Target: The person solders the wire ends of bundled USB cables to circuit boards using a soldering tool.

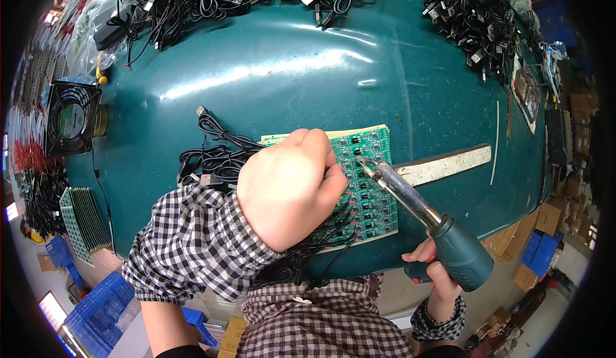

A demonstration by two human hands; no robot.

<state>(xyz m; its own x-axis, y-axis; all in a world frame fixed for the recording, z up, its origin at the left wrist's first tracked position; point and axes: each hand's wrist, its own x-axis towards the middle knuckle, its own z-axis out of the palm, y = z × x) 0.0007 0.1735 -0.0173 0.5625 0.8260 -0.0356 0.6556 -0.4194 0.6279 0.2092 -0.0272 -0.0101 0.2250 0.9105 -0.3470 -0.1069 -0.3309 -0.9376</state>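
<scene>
A green circuit board panel [378,207] with rows of small parts lies on the table in front of me. My left hand [282,188] is over its left part, fingers pinched together; whatever they hold is hidden. In my right hand [441,279] is a soldering gun [463,253] with a dark green body, pointing up and to the left. Its tip is over the board's upper right part, just right of my left fingers; contact cannot be made out. Black USB cables [218,159] lie bundled left of the board, and more black leads [340,239] cross its lower edge.
A whitish flat bar [449,165] lies right of the board. Heaps of black cables [192,1] line the far edge, with another heap [471,21] at far right. A small fan [70,119] and stacked boards [83,223] stand at left.
</scene>
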